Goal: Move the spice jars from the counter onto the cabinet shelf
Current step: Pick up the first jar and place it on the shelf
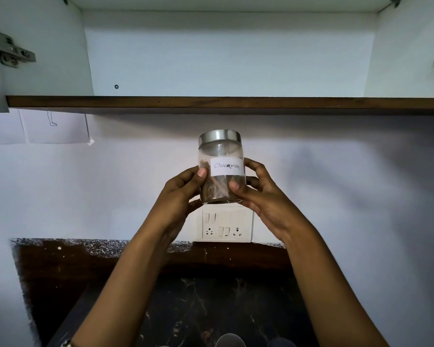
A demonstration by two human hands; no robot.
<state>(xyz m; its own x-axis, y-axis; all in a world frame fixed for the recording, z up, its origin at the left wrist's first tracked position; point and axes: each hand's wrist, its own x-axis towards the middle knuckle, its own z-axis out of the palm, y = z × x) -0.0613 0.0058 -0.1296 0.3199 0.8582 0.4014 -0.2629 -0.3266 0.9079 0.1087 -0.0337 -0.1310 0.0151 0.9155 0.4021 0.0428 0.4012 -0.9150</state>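
Note:
A clear glass spice jar [221, 156] with a steel lid and a white label reading "Cinnamon" is held upright in mid-air, below the cabinet shelf's brown front edge [226, 102]. My left hand [179, 194] grips its left side and my right hand [258, 194] grips its right side and base. Brown cinnamon sticks show inside. The open cabinet above has a white interior with nothing visible on the shelf. Two steel jar lids [229, 339] peek in at the bottom edge, on the dark counter [186, 304].
A white switch and socket panel [227, 225] sits on the wall behind the jar. Cabinet door hinges [10, 50] project at both sides. A paper sheet [55, 126] is taped to the wall at upper left.

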